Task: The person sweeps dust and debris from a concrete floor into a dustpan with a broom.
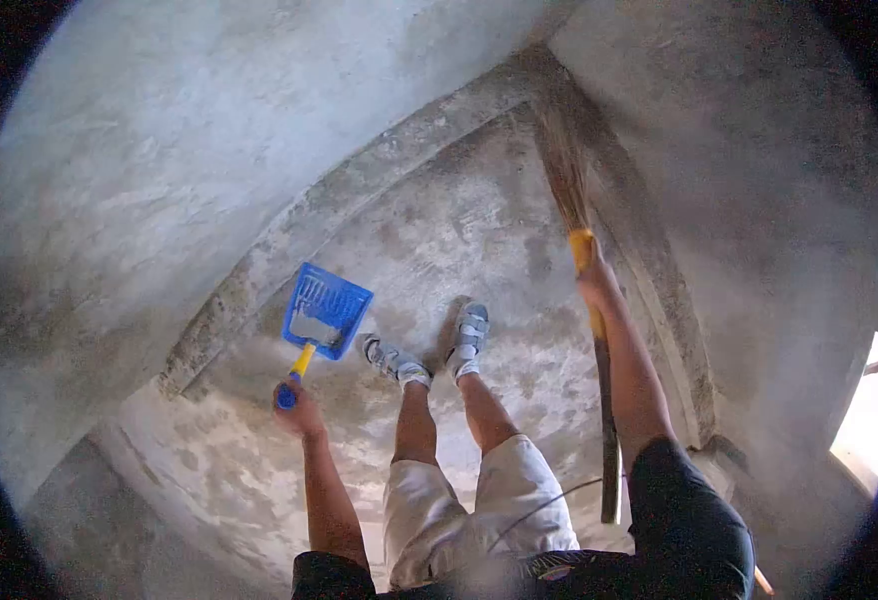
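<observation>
My left hand [300,410] is closed round the yellow and blue handle of a blue dustpan [328,309], held left of my feet with grey dust lying in its pan. On the right, my right hand [596,277] grips the yellow part of a long broom [565,180]. The broom's thin brown bristles point up toward the far corner, where a raised ledge meets the walls. Its dark handle runs back beside my right forearm. Whether the bristles touch the ledge or floor is hard to tell.
A raised concrete ledge [359,170] runs along the walls and meets in the far corner. My sandalled feet stand on the stained concrete floor [459,240]. Bare grey walls rise on both sides. A bright opening [871,415] shows at the far right.
</observation>
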`<state>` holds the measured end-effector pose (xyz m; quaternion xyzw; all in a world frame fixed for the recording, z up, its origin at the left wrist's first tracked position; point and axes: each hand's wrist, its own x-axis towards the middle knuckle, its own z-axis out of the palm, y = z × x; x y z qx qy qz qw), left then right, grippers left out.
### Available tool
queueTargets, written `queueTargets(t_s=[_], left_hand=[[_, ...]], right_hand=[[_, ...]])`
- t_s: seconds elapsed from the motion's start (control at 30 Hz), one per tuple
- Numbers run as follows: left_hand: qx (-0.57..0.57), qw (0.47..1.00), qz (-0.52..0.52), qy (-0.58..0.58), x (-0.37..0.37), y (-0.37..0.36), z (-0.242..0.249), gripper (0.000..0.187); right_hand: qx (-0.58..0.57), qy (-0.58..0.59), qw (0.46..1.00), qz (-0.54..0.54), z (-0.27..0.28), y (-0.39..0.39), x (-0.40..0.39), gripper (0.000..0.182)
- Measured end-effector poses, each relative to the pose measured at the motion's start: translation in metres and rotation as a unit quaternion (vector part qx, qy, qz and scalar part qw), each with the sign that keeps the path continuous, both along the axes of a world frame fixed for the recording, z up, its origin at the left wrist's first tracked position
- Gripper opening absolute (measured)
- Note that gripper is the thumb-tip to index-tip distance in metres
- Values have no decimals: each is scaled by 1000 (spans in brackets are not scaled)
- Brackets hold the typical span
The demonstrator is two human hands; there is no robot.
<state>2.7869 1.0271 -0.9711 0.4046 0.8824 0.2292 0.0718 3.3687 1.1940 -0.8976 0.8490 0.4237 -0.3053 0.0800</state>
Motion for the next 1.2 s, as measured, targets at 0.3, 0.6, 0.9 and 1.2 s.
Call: queueTargets(t_s=[0.3, 0.6, 0.9, 1.2], left_hand=[[48, 996, 3, -81, -3, 0, 4, 22], [11, 985, 93, -142, -27, -4, -2, 35], [-154, 921, 153, -324, -91, 112, 39, 35], [-230, 786, 96, -566, -154, 96, 15, 35]], right_hand=[[-132, 63, 981, 130, -124, -64, -128, 97], [-84, 133, 975, 155, -58, -126, -94, 81], [-48, 137, 985, 93, -66, -106, -16, 12], [155, 440, 736, -491, 66, -194, 0, 25]])
